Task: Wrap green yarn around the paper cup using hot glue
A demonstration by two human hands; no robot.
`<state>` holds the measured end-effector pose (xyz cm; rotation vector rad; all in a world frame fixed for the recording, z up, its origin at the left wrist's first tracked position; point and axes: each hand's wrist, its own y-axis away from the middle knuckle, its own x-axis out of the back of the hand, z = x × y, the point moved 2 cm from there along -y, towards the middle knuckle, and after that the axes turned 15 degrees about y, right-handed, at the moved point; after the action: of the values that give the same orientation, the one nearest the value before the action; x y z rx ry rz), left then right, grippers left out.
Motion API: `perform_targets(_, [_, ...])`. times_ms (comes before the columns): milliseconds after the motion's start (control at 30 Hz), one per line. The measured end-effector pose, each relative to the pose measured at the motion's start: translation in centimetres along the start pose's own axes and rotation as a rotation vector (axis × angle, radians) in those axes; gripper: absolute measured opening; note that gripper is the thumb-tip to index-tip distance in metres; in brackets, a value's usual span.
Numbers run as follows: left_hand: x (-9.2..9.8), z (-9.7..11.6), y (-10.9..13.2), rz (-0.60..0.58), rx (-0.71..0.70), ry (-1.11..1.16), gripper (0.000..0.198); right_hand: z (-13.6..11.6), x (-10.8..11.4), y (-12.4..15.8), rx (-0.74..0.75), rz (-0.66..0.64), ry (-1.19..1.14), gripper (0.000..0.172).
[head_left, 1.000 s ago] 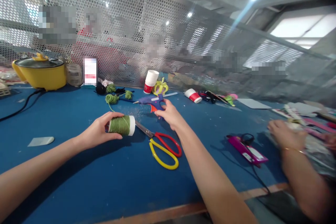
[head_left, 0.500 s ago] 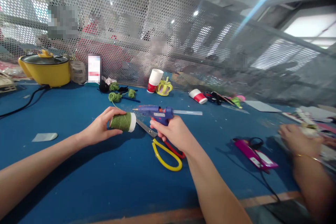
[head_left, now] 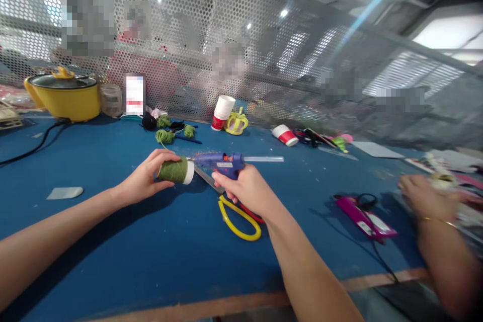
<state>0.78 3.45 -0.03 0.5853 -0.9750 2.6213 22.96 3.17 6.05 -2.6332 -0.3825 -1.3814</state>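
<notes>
My left hand (head_left: 145, 180) grips a white paper cup wrapped in green yarn (head_left: 175, 170), held on its side just above the blue table (head_left: 113, 241). My right hand (head_left: 247, 188) is wrapped round the handle of a blue hot glue gun (head_left: 222, 162). Its nozzle points left and touches the cup's white rim. A clear glue stick juts out of the gun's back. Scissors with yellow and red handles (head_left: 236, 211) lie on the table under my right hand.
A yellow pot (head_left: 64, 96) with a black cord stands at the far left. Green yarn bundles (head_left: 166, 133), paper cups (head_left: 222, 113), a yellow crown shape (head_left: 236, 123) lie by the perforated screen. A magenta device (head_left: 365, 217) lies right. Another person's hand (head_left: 422, 196) works at the right edge.
My right hand picked the glue gun up from the table and brought it left, so its nozzle now meets the yarn-wrapped cup. My left hand stayed on the cup.
</notes>
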Motion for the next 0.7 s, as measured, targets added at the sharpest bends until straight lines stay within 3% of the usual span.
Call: perform_targets(700, [0.12,-0.82,0.25,0.092,0.151,0.054,0.043,-0.37,-0.18,0.53,-0.014,-0.013,0.020,0.022])
